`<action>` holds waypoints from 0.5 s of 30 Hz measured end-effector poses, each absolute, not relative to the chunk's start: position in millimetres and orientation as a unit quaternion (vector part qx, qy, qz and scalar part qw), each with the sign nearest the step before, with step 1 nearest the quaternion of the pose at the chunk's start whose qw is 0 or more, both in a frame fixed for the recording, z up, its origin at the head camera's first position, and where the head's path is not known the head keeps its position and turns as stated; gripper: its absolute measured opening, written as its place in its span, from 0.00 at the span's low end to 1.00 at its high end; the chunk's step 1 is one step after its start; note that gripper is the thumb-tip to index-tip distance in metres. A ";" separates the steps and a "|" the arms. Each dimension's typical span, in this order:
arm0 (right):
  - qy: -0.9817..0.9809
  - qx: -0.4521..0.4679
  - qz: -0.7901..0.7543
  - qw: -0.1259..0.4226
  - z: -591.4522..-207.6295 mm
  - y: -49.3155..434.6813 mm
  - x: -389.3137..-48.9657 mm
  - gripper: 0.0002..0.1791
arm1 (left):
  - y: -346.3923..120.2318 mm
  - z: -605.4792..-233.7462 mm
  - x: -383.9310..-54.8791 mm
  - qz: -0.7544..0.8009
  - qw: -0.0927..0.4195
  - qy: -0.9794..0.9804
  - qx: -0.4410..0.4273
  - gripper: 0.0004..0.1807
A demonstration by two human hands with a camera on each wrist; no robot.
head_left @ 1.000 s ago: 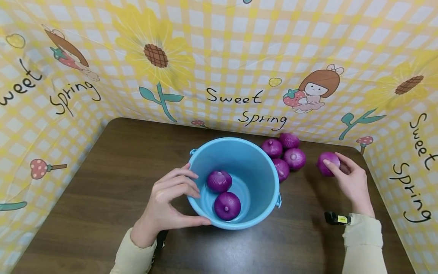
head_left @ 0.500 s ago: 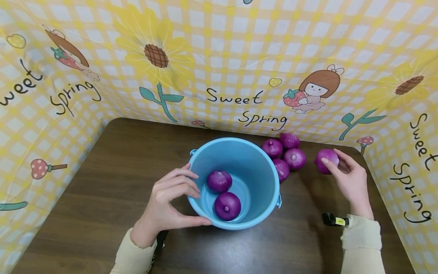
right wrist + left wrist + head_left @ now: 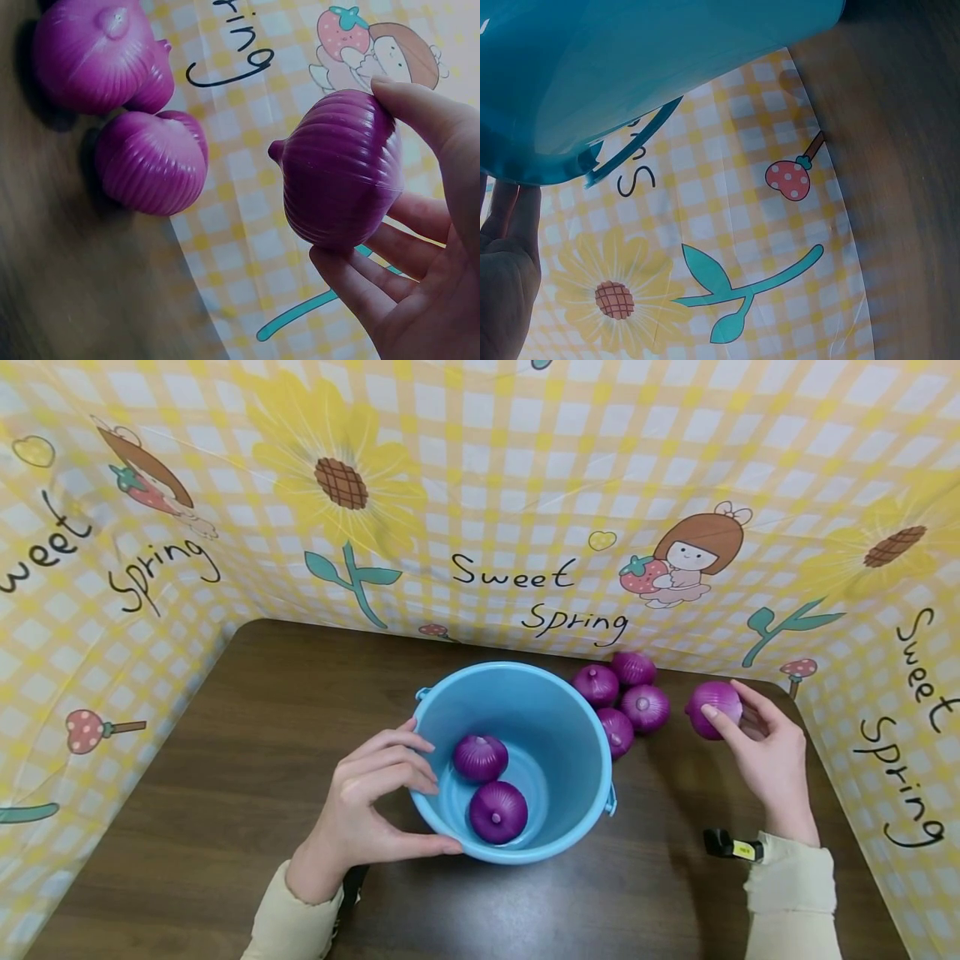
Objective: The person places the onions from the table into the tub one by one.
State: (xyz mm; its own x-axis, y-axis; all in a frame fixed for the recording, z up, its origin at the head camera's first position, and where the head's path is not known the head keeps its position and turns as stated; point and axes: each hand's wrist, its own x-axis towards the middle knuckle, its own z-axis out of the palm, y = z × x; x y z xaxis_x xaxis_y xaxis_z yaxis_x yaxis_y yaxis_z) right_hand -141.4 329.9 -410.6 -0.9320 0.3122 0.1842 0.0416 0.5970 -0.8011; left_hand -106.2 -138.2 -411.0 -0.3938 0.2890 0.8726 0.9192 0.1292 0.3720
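Observation:
A light blue bucket (image 3: 517, 852) stands on the table, with two purple onions (image 3: 498, 812) on its floor. My left hand (image 3: 378, 802) grips the bucket's left rim, thumb at the near side and fingers over the far left edge. In the left wrist view the bucket's wall (image 3: 675, 52) fills the top, with fingers at its rim. To the right, my right hand (image 3: 772, 752) holds an onion (image 3: 714, 708) between thumb and fingertips. The right wrist view shows this onion (image 3: 341, 172) with its pointed tip facing away from the palm.
Several more onions (image 3: 645, 708) lie clustered right behind the bucket's right side, between it and the held onion. A yellow checked cloth (image 3: 525, 485) with printed flowers and lettering walls the back and sides of the brown table (image 3: 225, 760).
My right hand has shifted slightly up and to the left with the onion, which has tilted a little. The left hand and the bucket stay where they were.

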 end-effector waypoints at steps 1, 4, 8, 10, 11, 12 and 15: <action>-0.879 -0.099 0.439 0.156 -409.9 329.0 -141.2 0.33 | -138.2 -410.9 -105.9 -0.487 0.323 -0.679 -0.445 0.27; -0.877 -0.098 0.443 0.159 -407.9 326.8 -140.7 0.33 | -138.1 -410.7 -105.9 -0.486 0.324 -0.678 -0.446 0.27; -0.871 -0.096 0.452 0.166 -405.7 323.7 -139.4 0.32 | -138.0 -410.5 -105.7 -0.486 0.323 -0.679 -0.446 0.27; -0.869 -0.091 0.456 0.172 -404.6 321.9 -138.8 0.32 | -138.1 -410.5 -105.7 -0.486 0.322 -0.679 -0.446 0.27; -0.867 -0.088 0.459 0.174 -403.8 321.0 -138.5 0.31 | -138.1 -410.6 -105.6 -0.486 0.322 -0.680 -0.445 0.27; -0.865 -0.084 0.462 0.176 -403.0 319.8 -138.2 0.31 | -138.2 -410.7 -105.6 -0.486 0.321 -0.680 -0.445 0.27; -0.862 -0.075 0.467 0.180 -400.4 317.0 -137.7 0.31 | -138.1 -411.0 -105.5 -0.486 0.321 -0.681 -0.445 0.27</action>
